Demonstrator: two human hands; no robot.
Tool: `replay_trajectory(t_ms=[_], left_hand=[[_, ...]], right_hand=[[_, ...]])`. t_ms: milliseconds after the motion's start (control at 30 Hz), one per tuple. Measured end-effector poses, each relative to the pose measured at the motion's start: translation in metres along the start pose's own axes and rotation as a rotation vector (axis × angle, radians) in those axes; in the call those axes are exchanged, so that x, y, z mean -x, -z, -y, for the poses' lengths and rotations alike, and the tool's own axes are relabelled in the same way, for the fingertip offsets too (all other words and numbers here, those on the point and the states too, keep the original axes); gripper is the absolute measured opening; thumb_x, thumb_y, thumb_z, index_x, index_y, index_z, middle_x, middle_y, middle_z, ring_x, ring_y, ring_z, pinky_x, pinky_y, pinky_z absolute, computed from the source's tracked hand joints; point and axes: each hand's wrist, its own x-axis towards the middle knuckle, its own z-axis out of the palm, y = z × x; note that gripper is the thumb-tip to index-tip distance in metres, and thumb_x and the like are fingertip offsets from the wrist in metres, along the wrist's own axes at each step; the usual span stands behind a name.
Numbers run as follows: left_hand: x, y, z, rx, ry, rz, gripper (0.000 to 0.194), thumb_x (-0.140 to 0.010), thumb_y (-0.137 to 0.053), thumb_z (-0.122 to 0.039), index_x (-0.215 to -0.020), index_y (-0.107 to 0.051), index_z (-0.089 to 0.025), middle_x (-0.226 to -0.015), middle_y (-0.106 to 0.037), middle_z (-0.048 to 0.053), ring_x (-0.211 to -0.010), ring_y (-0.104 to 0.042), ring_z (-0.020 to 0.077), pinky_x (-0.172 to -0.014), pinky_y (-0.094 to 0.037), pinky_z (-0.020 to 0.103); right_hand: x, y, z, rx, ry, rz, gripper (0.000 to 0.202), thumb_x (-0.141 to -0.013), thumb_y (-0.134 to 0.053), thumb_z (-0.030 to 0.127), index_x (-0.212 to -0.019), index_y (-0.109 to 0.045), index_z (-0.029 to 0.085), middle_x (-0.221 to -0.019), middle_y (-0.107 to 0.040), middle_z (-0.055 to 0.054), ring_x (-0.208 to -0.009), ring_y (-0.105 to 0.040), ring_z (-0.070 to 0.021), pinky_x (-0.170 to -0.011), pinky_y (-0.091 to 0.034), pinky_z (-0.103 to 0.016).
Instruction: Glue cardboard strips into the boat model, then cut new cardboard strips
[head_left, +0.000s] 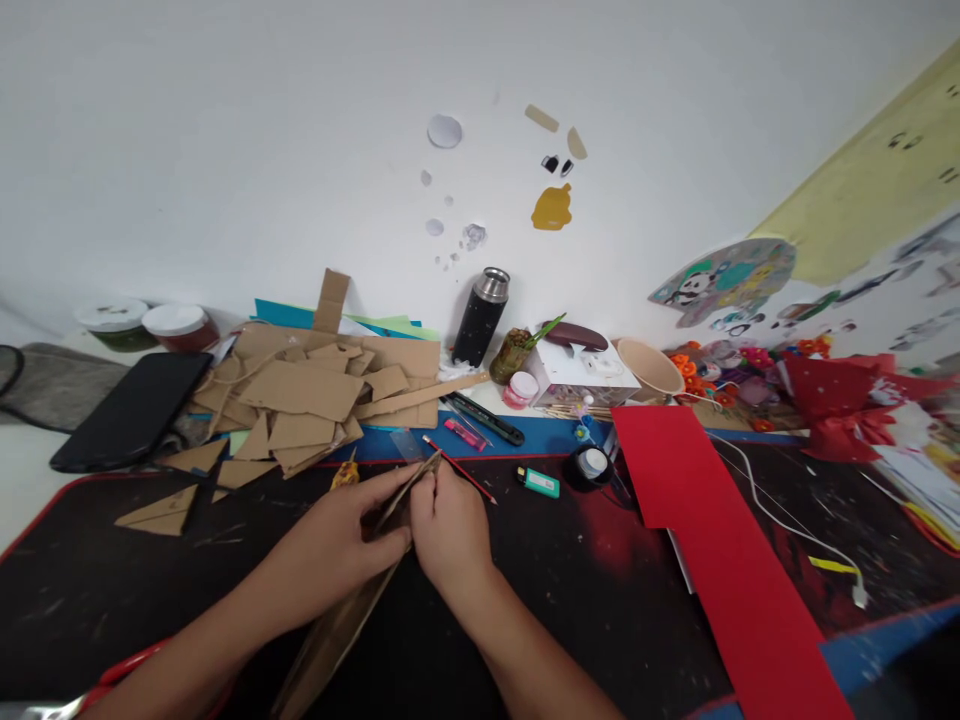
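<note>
The left hand [345, 545] and right hand [454, 525] both grip the long brown cardboard [330, 640] near its far tip, above the dark mat [585, 620]; a light, even pinch close to the edge should avoid creasing it. Beyond lie matte, angular scraps [300, 390]; rightward, smooth red card [720, 540].

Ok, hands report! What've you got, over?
Left hand and right hand both on folded cardboard. Red pencil just beyond them. Red-handled tool by left forearm, over.
</note>
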Motion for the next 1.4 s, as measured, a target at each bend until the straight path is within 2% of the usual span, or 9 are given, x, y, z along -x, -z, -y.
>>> replay_trajectory(t_ms=[467, 967, 1400], left_hand=[[-0.0006, -0.0013, 0.0079, 0.060, 0.006, 0.012, 0.069, -0.081, -0.073, -0.035, -0.150, -0.071, -0.027, -0.155, -0.069, 0.005, -0.141, -0.068, 0.0315, -0.128, -0.045, 0.051], [-0.0025, -0.0004, 0.0051, 0.048, -0.036, 0.030, 0.063, -0.084, -0.072, -0.037, -0.147, -0.073, -0.033, -0.152, -0.072, 0.003, -0.140, -0.068, 0.0329, -0.123, -0.049, 0.052], [-0.0037, -0.0003, 0.0032, 0.012, -0.018, 0.010, 0.064, -0.080, -0.073, -0.042, -0.142, -0.077, -0.029, -0.149, -0.074, 0.005, -0.139, -0.070, 0.0346, -0.124, -0.049, 0.053]], right_hand=[[-0.0003, 0.0022, 0.0023, 0.017, -0.015, 0.011, 0.027, -0.107, -0.048, 0.015, -0.109, -0.075, 0.013, -0.100, -0.083, -0.016, -0.091, -0.080, -0.0286, -0.074, -0.048, -0.031], [0.0000, 0.0007, 0.0013, 0.044, -0.002, 0.006, 0.026, -0.106, -0.048, 0.017, -0.110, -0.074, 0.013, -0.097, -0.083, -0.016, -0.085, -0.079, -0.0277, -0.069, -0.045, -0.032], [-0.0005, 0.0043, 0.0037, 0.058, -0.021, 0.029, 0.027, -0.106, -0.049, 0.018, -0.111, -0.075, 0.012, -0.098, -0.083, -0.017, -0.085, -0.079, -0.0282, -0.069, -0.045, -0.032]])
